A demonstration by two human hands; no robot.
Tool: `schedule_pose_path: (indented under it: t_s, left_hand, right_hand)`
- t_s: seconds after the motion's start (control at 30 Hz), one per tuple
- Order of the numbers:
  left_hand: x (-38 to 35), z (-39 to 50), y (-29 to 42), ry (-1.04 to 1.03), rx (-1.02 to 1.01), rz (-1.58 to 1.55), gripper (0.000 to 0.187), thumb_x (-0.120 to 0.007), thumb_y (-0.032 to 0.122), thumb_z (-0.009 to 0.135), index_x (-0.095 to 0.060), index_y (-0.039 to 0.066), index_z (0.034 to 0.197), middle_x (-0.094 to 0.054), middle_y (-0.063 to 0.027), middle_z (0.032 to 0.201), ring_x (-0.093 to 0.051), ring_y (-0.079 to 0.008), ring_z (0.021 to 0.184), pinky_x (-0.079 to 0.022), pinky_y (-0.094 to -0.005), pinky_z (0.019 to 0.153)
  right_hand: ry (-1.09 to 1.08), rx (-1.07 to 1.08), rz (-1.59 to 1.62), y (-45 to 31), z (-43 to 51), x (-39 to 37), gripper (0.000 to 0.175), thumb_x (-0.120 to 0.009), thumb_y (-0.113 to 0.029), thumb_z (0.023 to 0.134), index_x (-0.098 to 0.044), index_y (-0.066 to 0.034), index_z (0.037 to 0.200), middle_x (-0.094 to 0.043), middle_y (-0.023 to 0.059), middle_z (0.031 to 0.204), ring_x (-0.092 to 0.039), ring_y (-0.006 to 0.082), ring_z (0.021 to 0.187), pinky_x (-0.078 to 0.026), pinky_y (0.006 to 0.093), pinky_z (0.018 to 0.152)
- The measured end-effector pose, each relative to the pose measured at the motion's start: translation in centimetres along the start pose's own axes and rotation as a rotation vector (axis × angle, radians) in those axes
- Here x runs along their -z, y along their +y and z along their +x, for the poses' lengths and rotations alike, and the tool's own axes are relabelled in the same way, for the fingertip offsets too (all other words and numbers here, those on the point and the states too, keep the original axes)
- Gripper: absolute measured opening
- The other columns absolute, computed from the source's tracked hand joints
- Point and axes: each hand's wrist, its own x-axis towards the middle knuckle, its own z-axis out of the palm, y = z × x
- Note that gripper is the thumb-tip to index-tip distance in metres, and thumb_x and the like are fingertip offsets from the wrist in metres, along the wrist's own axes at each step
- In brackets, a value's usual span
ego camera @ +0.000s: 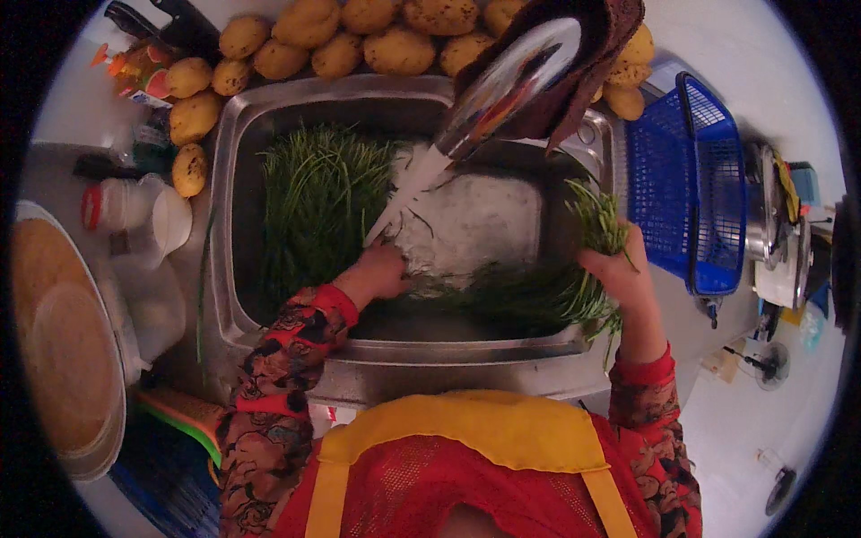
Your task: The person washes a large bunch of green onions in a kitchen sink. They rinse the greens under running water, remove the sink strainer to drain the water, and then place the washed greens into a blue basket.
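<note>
Water runs from a chrome faucet (514, 77) into a stainless steel sink (289, 351) and lands by my left hand (380, 270). That hand is low in the basin, its fingers partly hidden, so its hold cannot be told. A large heap of long green leaves (316, 202), like chives, lies in the left of the basin. At the sink's right side my right hand (615, 262) is closed around one end of a bunch of the same greens (599, 218). More blurred strands stretch along the near side of the basin between my hands.
Potatoes (399, 52) line the sink's back and left edges. A dark brown cloth (615, 54) hangs over the faucet. A blue plastic basket (693, 181) stands close on the right. Clear containers (171, 218) and a large round container (64, 336) are at left.
</note>
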Motion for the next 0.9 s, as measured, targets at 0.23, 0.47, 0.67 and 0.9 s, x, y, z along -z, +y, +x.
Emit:
schedule_pose_path:
  t_s: [0.23, 0.47, 0.67, 0.9]
  left_hand:
    - [1.3, -6.0, -1.1, -0.247, -0.116, 0.409, 0.028, -0.065, 0.024, 0.073, -0.073, 0.009, 0.096, -0.065, -0.0138, 0.105, -0.055, -0.0303, 0.112, -0.024, -0.0464, 0.112]
    - [0.5, 0.2, 2.1, 0.399, -0.177, -0.020, 0.054, -0.066, 0.016, 0.071, -0.056, 0.009, 0.124, -0.054, -0.0146, 0.127, -0.046, -0.0314, 0.124, -0.032, -0.0490, 0.107]
    - [-7.6, 4.9, -2.3, 0.494, 0.130, -0.381, 0.054, -0.064, 0.011, 0.078, -0.051, 0.009, 0.131, -0.051, -0.0121, 0.133, -0.040, -0.0318, 0.131, -0.034, -0.0469, 0.107]
    - [-13.2, 3.4, -6.3, 0.398, 0.197, -0.242, 0.047, -0.068, 0.022, 0.074, -0.061, 0.008, 0.118, -0.058, -0.0123, 0.124, -0.051, -0.0300, 0.117, -0.038, -0.0436, 0.103]
  right_hand:
    - [-0.014, 0.196, -0.576, 0.0, 3.1, -3.4, 0.046, -0.071, -0.011, 0.066, -0.059, 0.0024, 0.108, -0.066, 0.0136, 0.091, -0.064, 0.0253, 0.085, -0.050, 0.0354, 0.073]
    - [-0.126, -0.117, -1.045, 8.3, 12.9, -12.3, 0.034, -0.064, -0.021, 0.074, -0.061, -0.0046, 0.103, -0.067, 0.0178, 0.097, -0.065, 0.0357, 0.093, -0.053, 0.0433, 0.080]
    - [-0.162, 0.230, -1.200, 15.3, 10.9, -23.7, 0.054, -0.067, -0.027, 0.077, -0.050, 0.0012, 0.119, -0.068, 0.0164, 0.099, -0.068, 0.0310, 0.089, -0.054, 0.0469, 0.074]
    - [-0.229, 0.131, -1.193, 15.7, 15.1, -21.5, 0.061, -0.069, -0.028, 0.075, -0.046, 0.0023, 0.123, -0.067, 0.0166, 0.103, -0.066, 0.0341, 0.092, -0.052, 0.0506, 0.079]
